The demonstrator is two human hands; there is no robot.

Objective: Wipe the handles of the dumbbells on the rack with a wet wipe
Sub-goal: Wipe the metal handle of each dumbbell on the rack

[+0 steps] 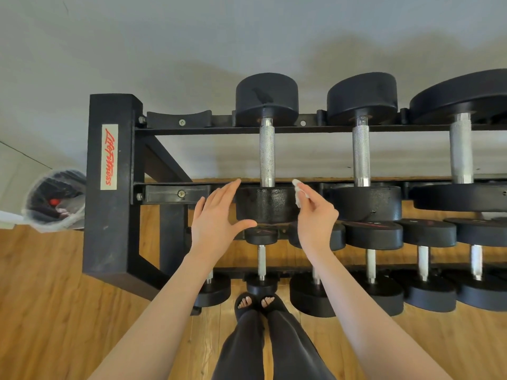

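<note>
Hands flank the first dumbbell, wipe not yet on its handle

At 9 o'clock a lined bin (55,200) stands by the rack (109,185), well clear of the work. The left hand (216,220), fingers straight and spread and holding nothing, sits against the near head (266,205) of the leftmost top-row dumbbell, thumb under its lower edge. Its knurled handle (267,152) runs toward 12 o'clock, bare and untouched. At the head's 3 o'clock side the right hand (315,218) pinches a small wad of wet wipe (299,192) in its fingertips. The likely trouble: a wad so small may snag and shred on the knurling, or slip from a light pinch and drop between the rails onto the lower dumbbells (370,264). A push from the left hand could also roll the dumbbell in its cradle.
</note>
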